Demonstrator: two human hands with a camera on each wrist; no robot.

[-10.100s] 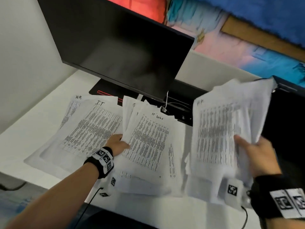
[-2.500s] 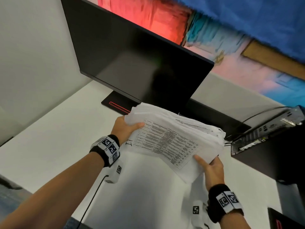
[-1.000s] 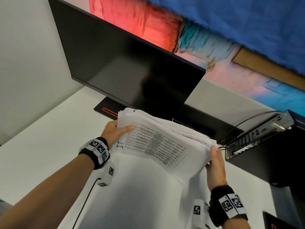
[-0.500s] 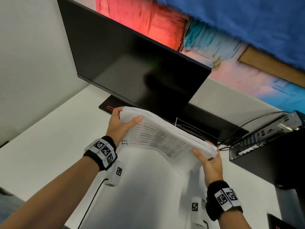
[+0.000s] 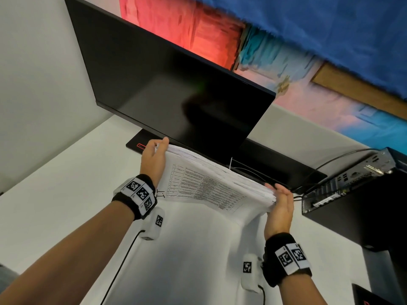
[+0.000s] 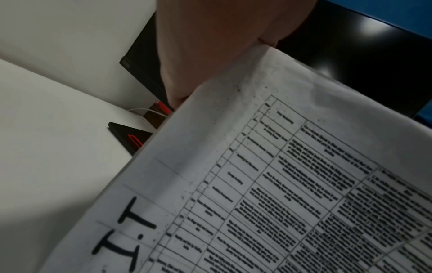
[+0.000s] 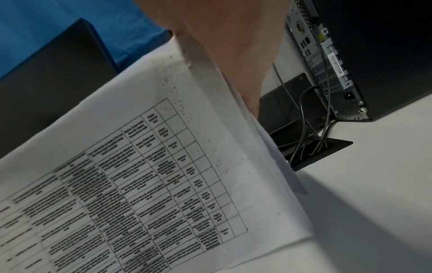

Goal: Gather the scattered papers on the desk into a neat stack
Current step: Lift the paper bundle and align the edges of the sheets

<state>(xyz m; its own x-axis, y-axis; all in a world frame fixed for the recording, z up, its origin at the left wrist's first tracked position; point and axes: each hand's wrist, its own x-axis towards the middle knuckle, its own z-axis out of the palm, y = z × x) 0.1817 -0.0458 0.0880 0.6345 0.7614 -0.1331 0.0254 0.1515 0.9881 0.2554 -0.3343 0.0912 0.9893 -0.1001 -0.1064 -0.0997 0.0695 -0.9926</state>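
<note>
A thick stack of printed papers sits between my two hands, low over the white desk and just in front of the monitor. Its top sheet is a table marked "I.T" and tilts toward me. My left hand lies flat against the stack's left end, with the fingertips reaching past the far corner. My right hand presses its open palm against the right end, fingers straight. In the wrist views, each palm lies along a paper edge. Whether the stack's lower edge touches the desk is hidden.
A large dark monitor stands right behind the stack on a black base. A black computer case lies at the right, with cables running into a desk opening. White desk surface spreads to the left and toward me.
The papers once lay scattered over the desk and are now one stack. In the last second both thumbs came off the top sheet and the hands turned flat against the stack's ends.
</note>
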